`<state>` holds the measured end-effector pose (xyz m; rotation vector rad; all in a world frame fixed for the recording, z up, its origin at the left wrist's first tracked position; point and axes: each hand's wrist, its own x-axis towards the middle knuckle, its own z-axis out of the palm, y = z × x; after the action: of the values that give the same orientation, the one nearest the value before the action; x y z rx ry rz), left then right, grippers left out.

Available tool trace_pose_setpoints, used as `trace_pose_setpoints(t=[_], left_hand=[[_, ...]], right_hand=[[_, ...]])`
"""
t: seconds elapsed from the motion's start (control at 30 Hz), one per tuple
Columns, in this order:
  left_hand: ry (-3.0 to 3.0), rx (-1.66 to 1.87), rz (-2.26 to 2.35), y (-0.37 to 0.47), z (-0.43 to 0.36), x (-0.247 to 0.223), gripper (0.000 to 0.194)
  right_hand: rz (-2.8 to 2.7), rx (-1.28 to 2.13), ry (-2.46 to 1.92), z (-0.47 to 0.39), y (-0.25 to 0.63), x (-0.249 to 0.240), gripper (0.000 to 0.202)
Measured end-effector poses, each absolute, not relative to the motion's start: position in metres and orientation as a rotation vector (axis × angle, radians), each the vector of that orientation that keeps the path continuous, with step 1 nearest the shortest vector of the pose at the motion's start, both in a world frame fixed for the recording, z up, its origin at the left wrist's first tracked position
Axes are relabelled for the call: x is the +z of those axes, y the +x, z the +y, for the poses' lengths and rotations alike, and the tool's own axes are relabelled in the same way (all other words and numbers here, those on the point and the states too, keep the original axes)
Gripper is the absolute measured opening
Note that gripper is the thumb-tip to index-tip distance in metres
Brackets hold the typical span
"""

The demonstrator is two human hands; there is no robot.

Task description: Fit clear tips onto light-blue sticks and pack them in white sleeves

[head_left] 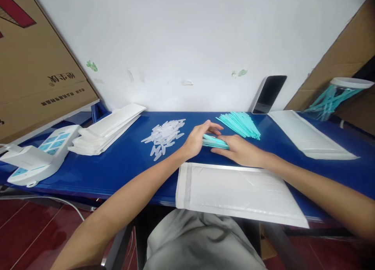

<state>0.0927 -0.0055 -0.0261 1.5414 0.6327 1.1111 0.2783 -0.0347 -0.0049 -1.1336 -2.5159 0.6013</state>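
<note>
A small bundle of thin teal sticks (216, 142) lies between my two hands, just above the blue tabletop. My right hand (238, 148) is closed round its right end, thumb on the near side. Around the left end curves my left hand (198, 139), its palm against the stick ends and its fingers reaching over the far side. Behind my right hand a fanned pile of more teal sticks (241, 125) rests on the table. Nearest my body, below both hands, a white padded envelope (237, 190) lies flat, partly past the table's front edge.
Left of my hands is a heap of small translucent white pieces (165, 135). Farther left are stacked white envelopes (107, 129) and a power strip (48, 153). A phone (269, 94) leans on the wall; another envelope (310, 135) and a lidded clear jar (334, 98) stand right.
</note>
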Motion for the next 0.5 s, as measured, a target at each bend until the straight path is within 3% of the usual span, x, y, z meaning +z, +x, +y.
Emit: trace_pose_setpoints(t=[0.23,0.37,0.5], left_hand=[[1.636,1.101,0.569,0.0877,-0.0048,-0.0287,0.033],[1.551,1.121,0.571,0.0887,-0.0043,-0.0304,0.039],[1.535,1.352,0.768,0.0861,-0.0052,-0.0253,0.037]], right_hand=[[-2.527,0.411,-1.252,-0.0374,0.2766,-0.0096,0.028],[-2.536,0.366,-1.293,-0.0368,0.2786,-0.0108,0.026],[-2.549,0.234,-1.374,-0.0298,0.2861,-0.0121,0.023]])
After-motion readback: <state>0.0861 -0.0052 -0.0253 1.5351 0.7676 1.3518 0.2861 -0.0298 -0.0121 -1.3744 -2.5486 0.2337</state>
